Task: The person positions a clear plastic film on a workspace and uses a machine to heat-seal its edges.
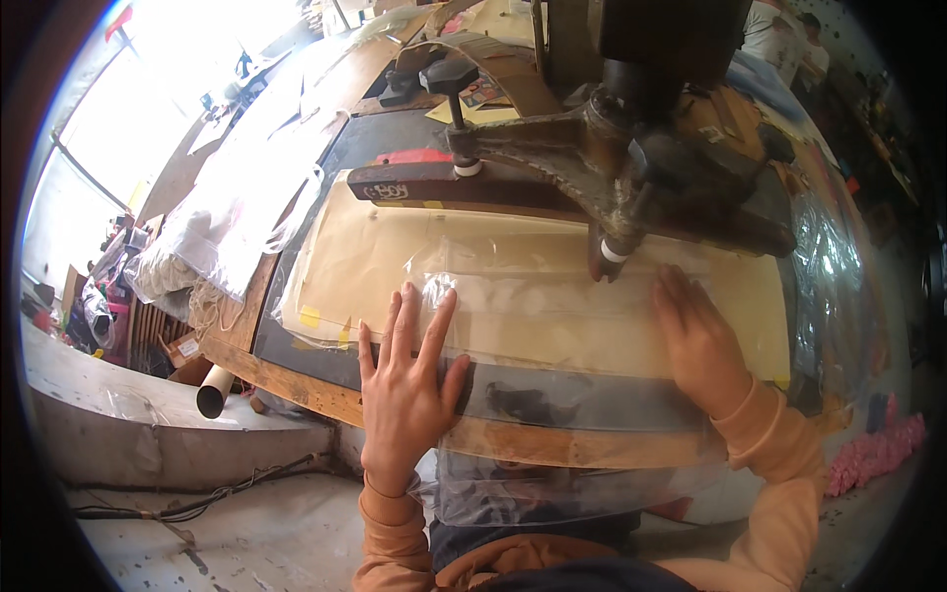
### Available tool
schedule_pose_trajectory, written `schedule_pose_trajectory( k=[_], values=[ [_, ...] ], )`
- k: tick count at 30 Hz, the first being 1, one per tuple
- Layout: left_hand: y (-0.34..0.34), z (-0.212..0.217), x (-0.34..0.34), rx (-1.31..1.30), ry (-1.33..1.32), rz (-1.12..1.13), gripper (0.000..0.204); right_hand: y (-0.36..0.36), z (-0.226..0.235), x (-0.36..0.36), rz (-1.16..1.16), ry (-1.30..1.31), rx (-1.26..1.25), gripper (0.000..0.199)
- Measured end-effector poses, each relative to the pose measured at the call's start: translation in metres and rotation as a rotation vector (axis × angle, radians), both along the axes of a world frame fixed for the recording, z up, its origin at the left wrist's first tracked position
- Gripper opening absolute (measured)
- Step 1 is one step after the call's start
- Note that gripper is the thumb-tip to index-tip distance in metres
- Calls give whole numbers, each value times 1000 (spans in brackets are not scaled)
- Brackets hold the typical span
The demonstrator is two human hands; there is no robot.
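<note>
A clear plastic sheet lies across tan paper on a dark board, and its near end hangs over the wooden table edge. On the sheet's left end rests my left hand, fingers spread. My right hand presses flat on its right side, fingers stretched out and close together. Just beyond both hands, a dark metal bar crosses the paper, under a heavy cast machine head with knobs. White folds under the plastic between my hands are too blurred to name.
White plastic sheeting and cord heap at the left. A cardboard tube sticks out below the table's left corner. Crumpled clear film and a pink bundle are on the right. Another person is at the far right.
</note>
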State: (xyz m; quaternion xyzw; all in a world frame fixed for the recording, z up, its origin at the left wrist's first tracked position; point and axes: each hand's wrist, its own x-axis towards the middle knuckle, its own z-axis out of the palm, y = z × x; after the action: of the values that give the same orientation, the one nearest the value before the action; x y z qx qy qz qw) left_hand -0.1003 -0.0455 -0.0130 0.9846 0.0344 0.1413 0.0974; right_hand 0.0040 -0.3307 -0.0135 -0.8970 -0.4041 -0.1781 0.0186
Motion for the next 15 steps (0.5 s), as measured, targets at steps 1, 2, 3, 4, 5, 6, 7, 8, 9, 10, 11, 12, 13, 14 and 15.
schedule_pose_trajectory(
  k=[1,2,3,4,5,6,7,8,9,10,11,12,13,14,15],
  values=[
    [0,0,-1,1,2,1,55,0,0,0,2,-2,-4,39],
    [0,0,-1,3,4,3,55,-1,-2,1,4,-4,-8,38],
    [0,0,-2,6,5,4,55,-2,-2,2,6,-7,-10,38],
    [-2,2,-3,11,15,14,54,-3,-2,3,9,0,2,38],
    [-5,4,-5,16,24,24,54,-4,-2,3,11,7,15,38],
    [-9,4,-7,16,34,33,54,-6,-2,4,13,15,21,38],
    [-12,3,-8,19,37,44,55,-7,-2,5,17,15,21,38],
    [-15,3,-10,21,40,55,55,-9,-2,5,20,14,20,38],
    [-18,2,-13,23,43,68,55,-10,-1,6,26,14,18,38],
    [-21,4,-15,24,40,73,56,-11,1,6,39,22,19,37],
    [-24,4,-18,24,42,87,56,-12,3,7,51,29,20,37],
    [-28,4,-20,23,45,96,56,-14,4,7,57,37,20,37],
    [-31,3,-23,23,47,104,56,-15,5,7,72,33,25,37],
    [-33,3,-27,42,67,107,54,-18,5,7,85,29,31,37],
    [-35,0,-29,36,61,110,54,-20,5,7,93,26,33,37]
  ],
)
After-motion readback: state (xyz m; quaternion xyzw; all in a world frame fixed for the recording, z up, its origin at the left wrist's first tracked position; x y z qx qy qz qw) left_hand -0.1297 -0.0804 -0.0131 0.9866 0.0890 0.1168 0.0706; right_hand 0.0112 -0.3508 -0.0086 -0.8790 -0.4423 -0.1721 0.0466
